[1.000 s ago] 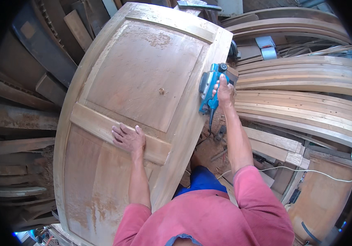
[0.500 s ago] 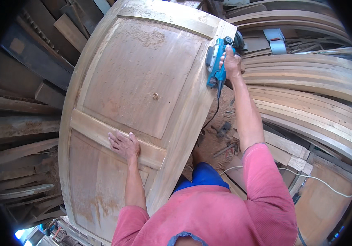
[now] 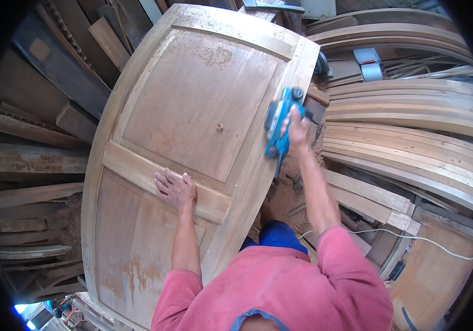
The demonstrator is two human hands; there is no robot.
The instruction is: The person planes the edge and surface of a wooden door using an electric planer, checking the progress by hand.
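Note:
A large panelled wooden door lies flat before me, with sawdust scattered over its upper panel. My right hand grips the handle of a blue electric hand planer. The planer rests on the door's right side rail, a little below its far corner. Flat on the middle cross rail lies my left hand, fingers spread and holding nothing. A small curled shaving sits on the upper panel.
Stacks of long boards stand to the right, and dark planks lean along the left. A pale cord crosses the timber at the lower right. Shavings cover the floor beside the door.
My right hand has drawn the planer toward me along the side rail, away from the far corner. My left hand stays on the cross rail. The whole view has shifted slightly.

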